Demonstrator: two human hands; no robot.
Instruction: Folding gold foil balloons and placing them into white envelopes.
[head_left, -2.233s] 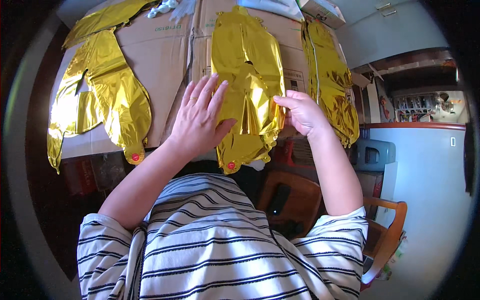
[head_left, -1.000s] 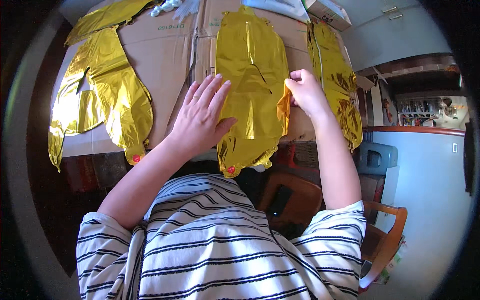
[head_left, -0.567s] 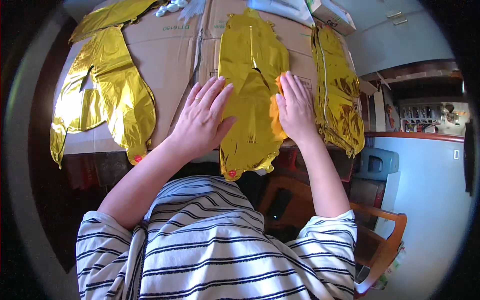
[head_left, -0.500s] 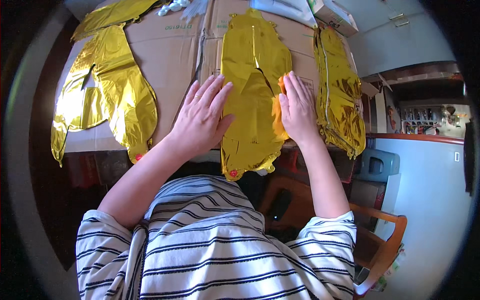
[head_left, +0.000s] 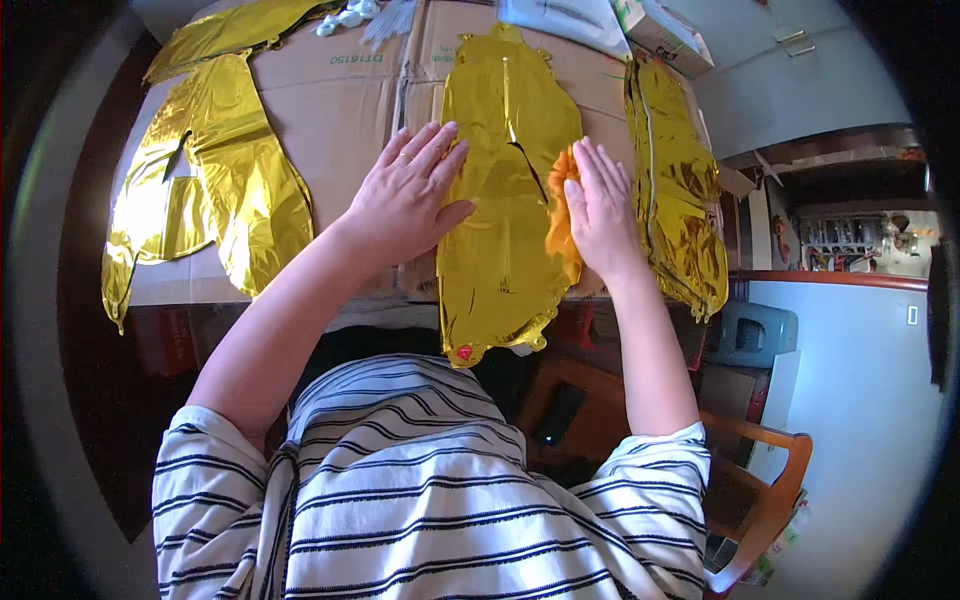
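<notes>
A flat, uninflated gold foil balloon [head_left: 505, 220] with a slit in its middle lies on cardboard in front of me. A red mark shows at its near end, which hangs over the cardboard's edge. My left hand [head_left: 408, 190] rests at the balloon's left edge, fingers stretched out, thumb over the foil. On the opposite edge, my right hand [head_left: 605, 215] lies with straight fingers beside and partly over a crumpled orange cloth [head_left: 563, 225]. The cloth touches the balloon's right edge; how much of it sits under the palm is hidden.
More flat gold foil balloons lie at left [head_left: 225, 160], far left [head_left: 225, 38] and right [head_left: 675, 190] on the cardboard [head_left: 340, 110]. White round pieces [head_left: 350, 15], a clear plastic package [head_left: 565, 22] and a box [head_left: 665, 35] stand at the back. A wooden chair [head_left: 790, 460] is lower right.
The middle balloon has slid slightly toward me. My left hand has shifted a little away from me, and more of the orange cloth shows beside my right hand.
</notes>
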